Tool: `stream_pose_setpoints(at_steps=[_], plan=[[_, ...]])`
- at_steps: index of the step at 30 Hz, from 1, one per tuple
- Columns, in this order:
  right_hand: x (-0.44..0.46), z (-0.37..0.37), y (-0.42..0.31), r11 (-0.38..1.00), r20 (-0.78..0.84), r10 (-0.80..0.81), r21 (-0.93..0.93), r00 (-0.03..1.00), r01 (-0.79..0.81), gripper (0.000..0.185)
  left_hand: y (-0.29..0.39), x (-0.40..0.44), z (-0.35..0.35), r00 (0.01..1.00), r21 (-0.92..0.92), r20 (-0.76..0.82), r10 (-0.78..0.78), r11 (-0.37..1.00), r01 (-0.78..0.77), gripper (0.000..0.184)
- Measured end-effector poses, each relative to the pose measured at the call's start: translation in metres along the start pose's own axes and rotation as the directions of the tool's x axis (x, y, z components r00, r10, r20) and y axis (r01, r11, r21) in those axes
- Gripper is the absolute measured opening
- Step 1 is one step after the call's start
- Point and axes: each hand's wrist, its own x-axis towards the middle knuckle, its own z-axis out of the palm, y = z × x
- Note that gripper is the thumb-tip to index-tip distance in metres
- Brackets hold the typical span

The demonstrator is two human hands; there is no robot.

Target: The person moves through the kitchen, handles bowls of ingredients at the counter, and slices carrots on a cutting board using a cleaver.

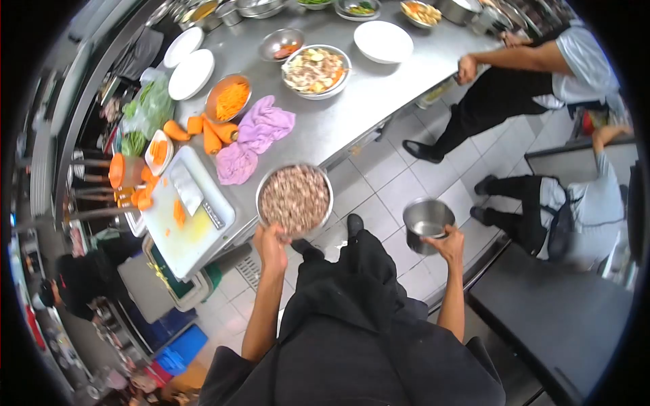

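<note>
My left hand [272, 247] grips the near rim of a metal bowl [260, 215] filled with small brownish-pink chopped pieces, perhaps meat. That bowl is at the front edge of the steel table [379, 88]. Over the floor to the right, my right hand [448, 243] is closed on the rim of a steel pot [429, 215] with little visible inside. Left of the bowl are a purple cloth [266, 125] and a white cutting board [175, 233]. On the board lie a cleaver [187, 189] and bits of carrot [179, 213].
Whole carrots [212, 135], a bowl of shredded carrot [232, 100], a bowl of mixed food [315, 70] and white plates [191, 74] stand on the table. Two people [501, 84] [572, 210] are at the right. A dark counter [548, 311] lies at lower right.
</note>
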Motion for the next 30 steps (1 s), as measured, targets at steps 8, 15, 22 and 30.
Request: stream_pose_setpoints(at_steps=[8,15,22,30], plan=[[-0.134,0.036,0.098,0.876,0.167,0.481,-0.08,0.86,-0.475,0.074,-0.12,0.041,-0.021,0.944,0.262,-0.012,-0.331,0.91,0.322,0.013],[-0.163,0.018,0.116,0.907,0.045,0.414,-0.104,0.909,-0.408,0.067,-0.202,0.148,0.038,0.976,0.059,-0.177,-0.129,0.988,0.141,0.02],[-0.15,0.037,0.153,0.897,0.113,0.123,-0.437,0.986,-0.062,0.076,-0.258,0.276,0.075,0.932,-0.062,-0.347,-0.105,0.994,0.089,0.022],[-0.064,0.077,0.048,0.966,0.482,0.027,-0.239,0.876,0.101,0.073,-0.216,0.214,0.028,0.989,0.567,0.149,0.009,0.818,-0.093,0.028]])
